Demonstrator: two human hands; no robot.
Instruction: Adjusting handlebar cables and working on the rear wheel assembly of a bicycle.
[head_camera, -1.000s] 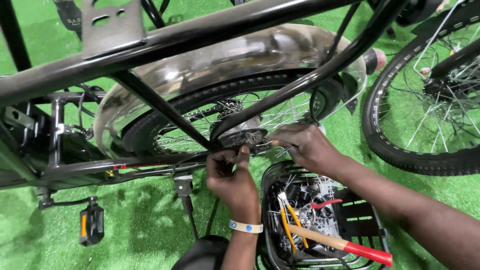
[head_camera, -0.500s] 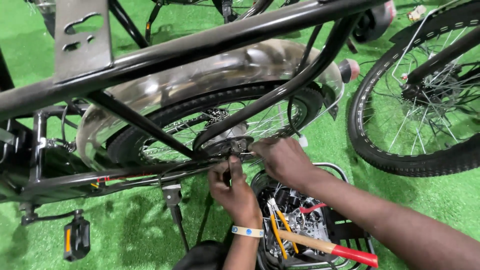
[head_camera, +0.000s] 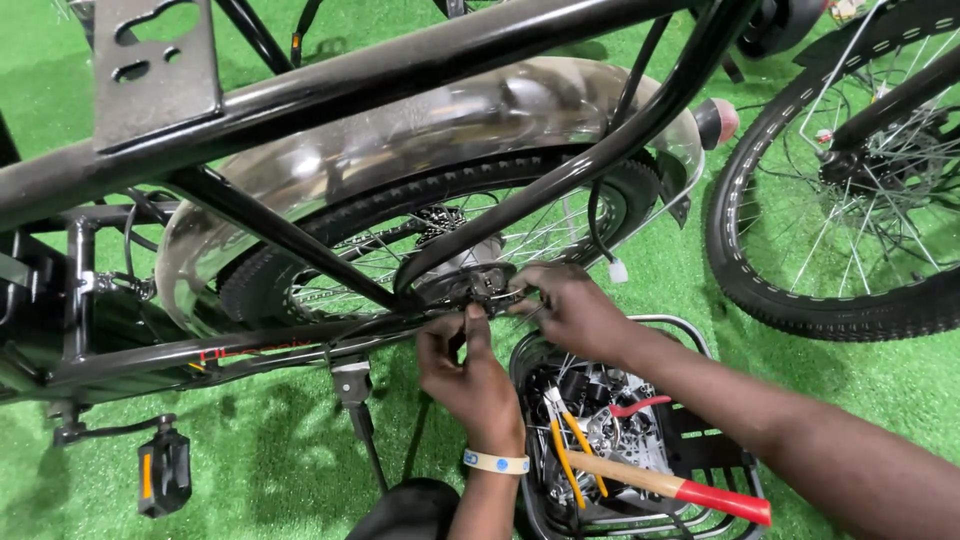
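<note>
A black bicycle frame (head_camera: 330, 90) stands over green turf, its rear wheel (head_camera: 440, 235) under a shiny silver mudguard (head_camera: 400, 130). Both my hands work at the rear axle hub (head_camera: 470, 285), where the frame stays meet. My left hand (head_camera: 465, 365), with a pale wristband, pinches a small part just below the hub. My right hand (head_camera: 575, 310) reaches in from the right and grips at the axle end; whatever its fingers hold is hidden.
A black wire basket (head_camera: 690, 335) of tools lies on the turf below my hands, with a wooden-handled hammer with a red grip (head_camera: 670, 488) and yellow-handled pliers (head_camera: 570, 450). A second bicycle wheel (head_camera: 850, 200) stands at right. A pedal (head_camera: 163, 472) and kickstand (head_camera: 355, 400) hang lower left.
The view has shifted so the bicycle and hands sit slightly lower and to the left. Both hands stay at the rear hub with small finger movements.
</note>
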